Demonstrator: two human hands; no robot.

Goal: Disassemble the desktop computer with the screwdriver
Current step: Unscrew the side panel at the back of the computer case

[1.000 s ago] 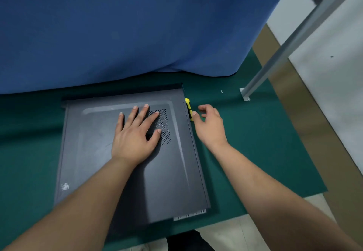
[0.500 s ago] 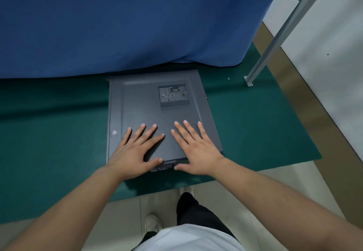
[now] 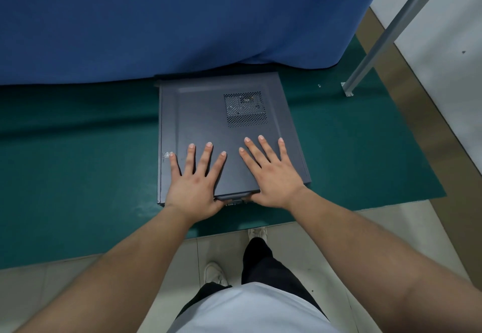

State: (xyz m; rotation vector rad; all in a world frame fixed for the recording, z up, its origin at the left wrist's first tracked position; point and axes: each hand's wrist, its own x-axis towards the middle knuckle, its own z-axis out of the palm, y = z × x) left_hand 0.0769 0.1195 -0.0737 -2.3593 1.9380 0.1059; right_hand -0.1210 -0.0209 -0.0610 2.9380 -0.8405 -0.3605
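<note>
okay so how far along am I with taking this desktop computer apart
Done: nothing visibly removed; the computer case lies flat on the green mat with its side panel on. In hand: the left hand and right hand press flat on the panel, thumbs hooked under its near edge. Left: getting the panel off and everything inside; no screwdriver is in view.

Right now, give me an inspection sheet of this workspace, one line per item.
Surface: green mat over a pale tiled floor.
Job's things: dark computer case lying flat on the mat, side panel up, vent grille toward the far edge. Screwdriver: nothing seen.
Clutter: a small speck, possibly a screw, on the mat near the post foot.
Hands: left hand and right hand lie flat on the panel, fingers spread, thumbs at its near edge.
Cables: nothing seen.
Surroundings: blue cloth hanging behind the case; slanted metal post; white wall.
</note>
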